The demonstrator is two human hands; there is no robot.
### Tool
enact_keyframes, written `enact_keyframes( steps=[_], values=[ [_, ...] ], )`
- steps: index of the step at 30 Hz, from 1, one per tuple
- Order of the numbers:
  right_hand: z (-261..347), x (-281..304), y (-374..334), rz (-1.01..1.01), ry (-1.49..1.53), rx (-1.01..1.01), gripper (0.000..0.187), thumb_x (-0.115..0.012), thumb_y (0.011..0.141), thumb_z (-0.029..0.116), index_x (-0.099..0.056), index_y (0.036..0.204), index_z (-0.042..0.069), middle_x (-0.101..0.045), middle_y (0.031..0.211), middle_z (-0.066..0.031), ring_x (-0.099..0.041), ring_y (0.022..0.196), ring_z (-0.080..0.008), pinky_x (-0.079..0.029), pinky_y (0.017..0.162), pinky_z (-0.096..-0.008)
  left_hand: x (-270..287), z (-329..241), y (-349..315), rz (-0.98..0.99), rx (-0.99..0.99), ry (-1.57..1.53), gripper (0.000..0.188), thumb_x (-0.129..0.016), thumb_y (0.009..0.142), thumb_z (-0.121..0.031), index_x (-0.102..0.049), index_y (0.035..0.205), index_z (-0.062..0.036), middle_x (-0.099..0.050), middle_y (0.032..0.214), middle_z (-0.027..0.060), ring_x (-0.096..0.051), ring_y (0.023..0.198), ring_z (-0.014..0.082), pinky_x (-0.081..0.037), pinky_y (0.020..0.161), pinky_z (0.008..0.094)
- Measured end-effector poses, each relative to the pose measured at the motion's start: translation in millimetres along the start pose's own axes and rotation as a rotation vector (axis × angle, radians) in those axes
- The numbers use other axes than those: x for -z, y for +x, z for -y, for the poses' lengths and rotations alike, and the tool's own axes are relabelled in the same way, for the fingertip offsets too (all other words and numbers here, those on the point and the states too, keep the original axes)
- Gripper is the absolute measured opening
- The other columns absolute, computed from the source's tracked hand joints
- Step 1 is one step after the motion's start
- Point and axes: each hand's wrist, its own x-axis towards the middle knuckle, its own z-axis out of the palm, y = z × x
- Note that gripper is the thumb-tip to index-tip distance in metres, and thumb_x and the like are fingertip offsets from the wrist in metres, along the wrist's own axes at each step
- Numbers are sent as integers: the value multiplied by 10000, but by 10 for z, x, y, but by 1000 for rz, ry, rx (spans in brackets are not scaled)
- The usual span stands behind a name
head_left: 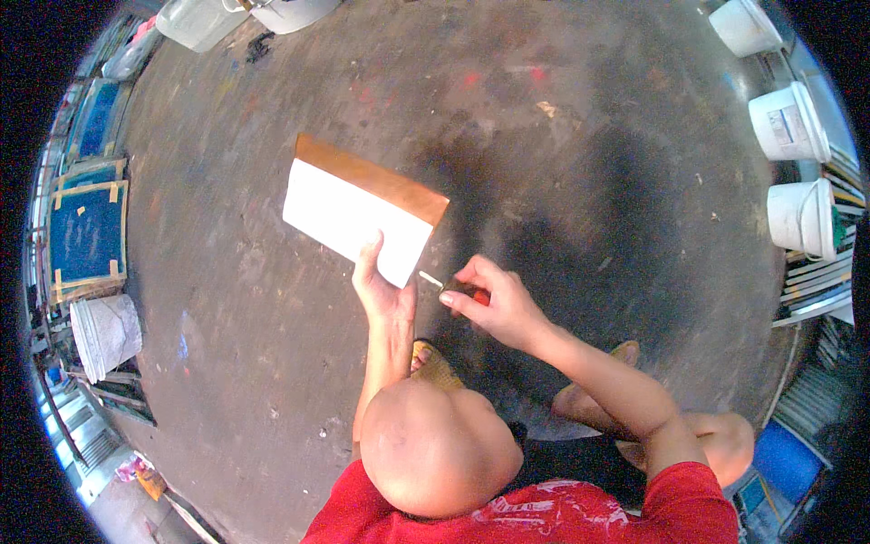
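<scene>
My left hand (388, 290) grips a flat, box-like block with a bright white face and a brown side (358, 216), its thumb lying over the near edge of the white face. The block is tilted and held above the floor in front of my knee. Close to its near right corner, my right hand (506, 310) pinches a small tool (431, 280) with a thin pale shaft and a dark and red handle. The shaft points at the block and appears just short of it. My fingers cover most of the handle, so its exact kind is unclear.
A stained concrete floor (227, 254) spreads around me. White buckets (787, 122) stand along the right beside stacked frames (820, 286). On the left are blue taped screens (88, 231) and another bucket (107, 335). Pale containers (195, 23) sit at the far left.
</scene>
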Motion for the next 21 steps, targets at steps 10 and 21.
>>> enact_keyframes(
  steps=[10, 21],
  values=[
    [126, 138, 37, 179, 430, -426, 298, -633, 900, 347, -520, 962, 79, -656, 786, -97, -549, 518, -101, -419, 436, -211, -146, 76, -49, 36, -40, 13, 420, -668, 825, -157, -529, 1199, -26, -615, 1104, 59, -594, 1034, 224, -471, 936, 372],
    [-123, 59, -90, 84, 8, -28, 462, -593, 934, 227, -505, 1350, 47, -664, 918, -29, -492, 662, -41, -418, 612, -194, -312, -71, -65, 25, -169, 105, 338, -676, 792, -124, -573, 1093, -10, -621, 980, 55, -619, 931, 195, -522, 839, 361]
  ],
)
